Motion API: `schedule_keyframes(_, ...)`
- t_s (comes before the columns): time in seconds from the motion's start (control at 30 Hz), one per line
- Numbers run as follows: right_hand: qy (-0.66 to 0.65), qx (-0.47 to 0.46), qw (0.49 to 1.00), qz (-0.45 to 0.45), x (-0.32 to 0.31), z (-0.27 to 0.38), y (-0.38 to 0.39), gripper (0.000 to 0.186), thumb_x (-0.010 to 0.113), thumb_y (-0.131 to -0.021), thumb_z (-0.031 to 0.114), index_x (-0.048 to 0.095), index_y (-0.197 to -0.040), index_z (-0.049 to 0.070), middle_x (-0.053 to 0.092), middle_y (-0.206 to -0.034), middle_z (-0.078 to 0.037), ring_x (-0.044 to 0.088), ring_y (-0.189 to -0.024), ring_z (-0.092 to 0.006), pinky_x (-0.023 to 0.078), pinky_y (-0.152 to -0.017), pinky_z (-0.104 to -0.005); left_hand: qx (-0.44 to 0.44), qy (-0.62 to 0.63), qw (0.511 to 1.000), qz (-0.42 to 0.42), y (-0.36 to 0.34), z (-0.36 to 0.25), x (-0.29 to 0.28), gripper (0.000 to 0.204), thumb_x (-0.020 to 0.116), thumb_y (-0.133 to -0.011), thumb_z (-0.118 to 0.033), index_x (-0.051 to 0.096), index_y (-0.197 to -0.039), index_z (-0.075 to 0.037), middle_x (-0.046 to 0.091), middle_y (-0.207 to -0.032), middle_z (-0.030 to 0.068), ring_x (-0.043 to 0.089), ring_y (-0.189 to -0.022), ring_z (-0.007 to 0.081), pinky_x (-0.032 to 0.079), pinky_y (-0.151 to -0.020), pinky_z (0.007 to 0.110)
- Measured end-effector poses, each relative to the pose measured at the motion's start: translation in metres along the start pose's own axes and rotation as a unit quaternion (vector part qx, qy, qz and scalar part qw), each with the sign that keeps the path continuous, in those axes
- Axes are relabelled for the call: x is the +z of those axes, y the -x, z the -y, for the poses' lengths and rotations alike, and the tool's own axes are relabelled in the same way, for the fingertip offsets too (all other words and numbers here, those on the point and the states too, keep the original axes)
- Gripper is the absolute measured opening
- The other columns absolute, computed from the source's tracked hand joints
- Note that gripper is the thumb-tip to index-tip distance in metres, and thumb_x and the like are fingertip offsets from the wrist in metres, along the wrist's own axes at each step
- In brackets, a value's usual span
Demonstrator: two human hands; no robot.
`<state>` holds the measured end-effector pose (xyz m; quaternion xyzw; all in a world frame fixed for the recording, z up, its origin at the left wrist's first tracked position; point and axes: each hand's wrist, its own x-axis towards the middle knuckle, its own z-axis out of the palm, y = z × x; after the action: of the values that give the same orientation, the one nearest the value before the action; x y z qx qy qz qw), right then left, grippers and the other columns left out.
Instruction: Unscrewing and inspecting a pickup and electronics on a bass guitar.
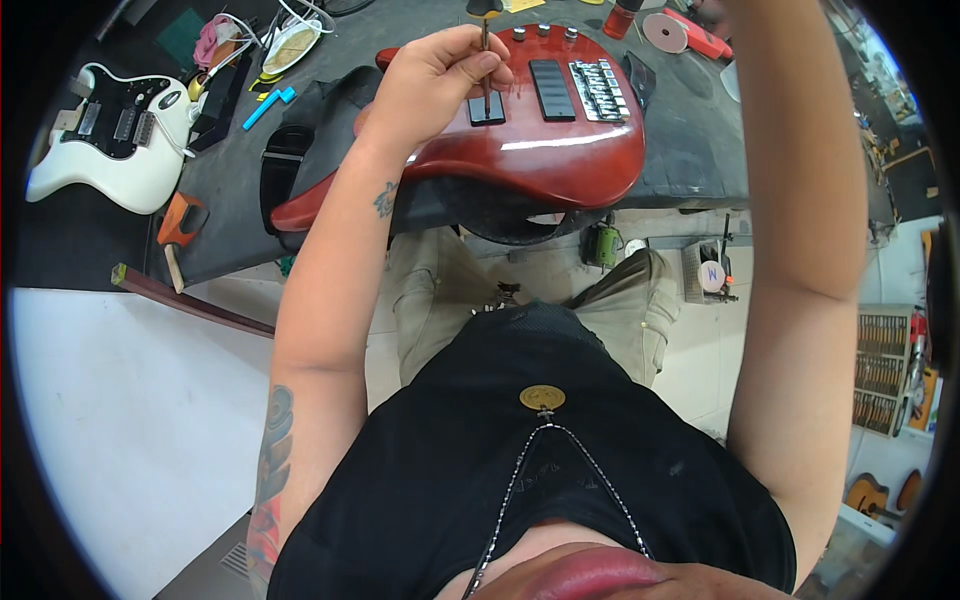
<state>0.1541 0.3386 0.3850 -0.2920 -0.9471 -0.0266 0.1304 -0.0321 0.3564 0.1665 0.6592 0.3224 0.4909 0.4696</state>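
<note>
A glossy red electric bass or guitar body (585,165) lies on the workbench, with dark pickups, a silver bridge (600,90) and several metal knobs along its far edge. My left hand (440,80) is over the body, its fingers closed round the shaft of a screwdriver (487,48). The screwdriver stands nearly upright, its tip down at the smaller black pickup (487,108). My right arm (805,150) stretches to the far right of the bench. Only a blurred bit of my right hand (714,12) shows at the top edge, by a red tool (698,36); its fingers cannot be made out.
A white electric guitar body (110,140) lies at the left, near a blue tool (268,108) and an orange-and-wood tool (182,220). A round pinkish disc (664,33) and a red bottle (620,18) are at the back right. A neck-like wooden strip (190,300) juts out below the bench.
</note>
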Motion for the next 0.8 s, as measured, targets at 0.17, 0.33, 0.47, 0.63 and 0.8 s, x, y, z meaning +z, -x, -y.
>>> schedule_keyframes(0.17, -0.362, 0.089, 0.88, -0.294, 0.084, 0.007, -0.032, 0.03, 0.062, -0.099, 0.029, 0.067, -0.085, 0.003, 0.066, -0.078, -0.008, 0.061, -0.071, -0.0172, 0.049, -0.068, -0.0341, -0.013, -0.057, 0.998, -0.017, 0.009, -0.004, -0.003, 0.014, 0.066, -0.103, -0.011, 0.068, -0.113, -0.001, 0.073, -0.097, 0.0049, 0.069, -0.087, 0.0113, 0.055, -0.078, 0.024)
schedule_keyframes(0.33, -0.624, 0.008, 0.712, -0.323, 0.096, -0.001, -0.035, 0.032, 0.062, -0.096, 0.025, 0.055, -0.069, 0.01, 0.052, -0.06, 0.0, 0.049, -0.053, -0.0116, 0.041, -0.052, -0.0282, -0.042, 0.013, 0.999, -0.001, 0.004, -0.011, 0.009, 0.007, 0.064, -0.102, -0.004, 0.07, -0.103, -0.001, 0.073, -0.092, 0.0032, 0.069, -0.087, 0.01, 0.056, -0.08, 0.026)
schedule_keyframes(0.47, -0.747, -0.127, 0.646, -0.093, 0.101, -0.037, -0.05, 0.044, 0.06, -0.103, 0.037, 0.047, -0.067, 0.017, 0.048, -0.059, 0.004, 0.045, -0.048, -0.0099, 0.037, -0.047, -0.0256, -0.076, 0.041, 0.996, -0.014, 0.005, -0.019, 0.008, 0.006, 0.062, -0.102, 0.001, 0.067, -0.098, 0.001, 0.069, -0.091, 0.0026, 0.067, -0.085, 0.0114, 0.057, -0.08, 0.027)
schedule_keyframes(0.63, -0.788, -0.285, 0.529, 0.134, 0.11, -0.071, -0.08, 0.047, 0.055, -0.108, 0.043, 0.048, -0.069, 0.019, 0.051, -0.062, 0.004, 0.047, -0.048, -0.0097, 0.038, -0.046, -0.0249, -0.073, 0.025, 0.997, -0.019, 0.003, -0.017, 0.01, 0.007, 0.061, -0.101, 0.002, 0.066, -0.096, 0.001, 0.069, -0.09, 0.0027, 0.067, -0.085, 0.0118, 0.057, -0.08, 0.027)
schedule_keyframes(0.8, -0.593, 0.125, 0.779, -0.162, 0.08, -0.012, -0.051, 0.038, 0.06, -0.102, 0.044, 0.066, -0.082, 0.012, 0.064, -0.07, -0.002, 0.057, -0.052, -0.0152, 0.043, -0.048, -0.0305, -0.069, 0.064, 0.995, -0.035, 0.008, -0.011, 0.005, 0.008, 0.062, -0.101, 0.002, 0.067, -0.096, 0.001, 0.069, -0.089, 0.0025, 0.066, -0.085, 0.0109, 0.056, -0.079, 0.026)
